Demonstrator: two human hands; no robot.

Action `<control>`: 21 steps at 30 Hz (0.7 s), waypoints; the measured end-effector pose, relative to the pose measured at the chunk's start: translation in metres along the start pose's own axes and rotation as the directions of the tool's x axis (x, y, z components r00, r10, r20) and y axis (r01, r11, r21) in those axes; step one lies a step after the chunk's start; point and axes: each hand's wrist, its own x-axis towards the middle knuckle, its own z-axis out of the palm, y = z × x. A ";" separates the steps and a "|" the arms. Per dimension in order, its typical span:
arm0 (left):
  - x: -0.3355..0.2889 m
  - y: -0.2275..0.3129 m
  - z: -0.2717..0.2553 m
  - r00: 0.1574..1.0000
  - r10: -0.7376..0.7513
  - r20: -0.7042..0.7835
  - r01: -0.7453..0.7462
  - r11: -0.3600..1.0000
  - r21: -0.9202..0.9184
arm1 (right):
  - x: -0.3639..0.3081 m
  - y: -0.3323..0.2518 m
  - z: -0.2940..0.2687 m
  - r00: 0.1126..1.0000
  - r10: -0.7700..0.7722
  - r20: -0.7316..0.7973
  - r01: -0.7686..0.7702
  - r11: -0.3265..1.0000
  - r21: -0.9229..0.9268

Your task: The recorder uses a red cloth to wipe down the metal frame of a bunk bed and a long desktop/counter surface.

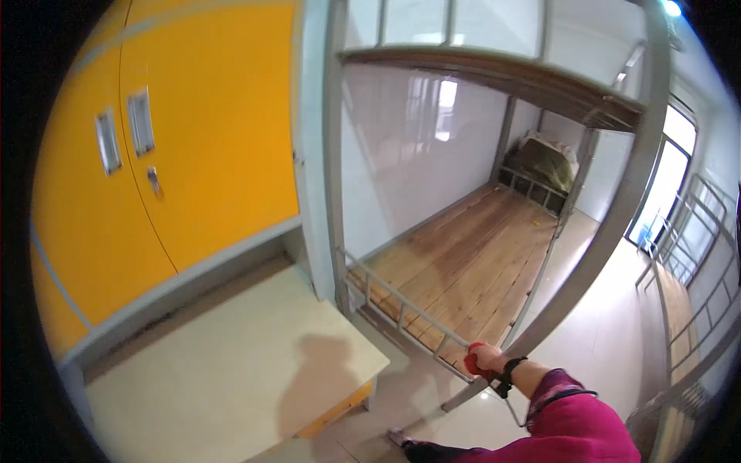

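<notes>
Two yellow cabinet doors [216,131] stand farthest to the left of the right hand [488,356], above a cream desktop [208,386] crossed by a shadow. Below and left of the hand is a shoe [396,437] on the tiled floor. Just left of the hand runs the grey bed-end rail [402,299], with the bare wooden bed boards [463,262] beyond it and a wrapped bundle [543,162] at their far end. The right hand is closed on a red cloth, or what looks like one at this blur, at the rail's near corner. I cannot tell what the left hand does; it is out of view. Close right of the hand rises the bunk's metal post [644,154]; farther right is a second bunk bed [671,305]. The cloth could snag on the corner joint, and knuckles could knock the post, because the gap there is tight.
</notes>
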 end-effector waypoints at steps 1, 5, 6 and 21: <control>0.002 0.041 0.002 0.995 0.090 -0.030 -0.089 0.995 0.042 | -0.018 -0.034 -0.059 0.998 -0.042 -0.055 0.046 0.996 0.077; -0.139 -0.020 -0.037 0.992 -0.125 0.020 0.117 0.968 0.220 | -0.201 -0.083 -0.172 0.879 -0.305 -0.367 0.372 0.919 0.127; -0.174 -0.012 -0.021 0.990 -0.122 0.073 0.099 0.962 0.256 | -0.231 -0.085 -0.221 0.858 -0.338 -0.387 0.371 0.928 0.012; -0.176 0.034 0.038 0.977 -0.197 0.081 0.170 0.949 0.264 | -0.193 -0.014 -0.534 0.047 -0.432 -0.901 -0.545 0.745 -0.386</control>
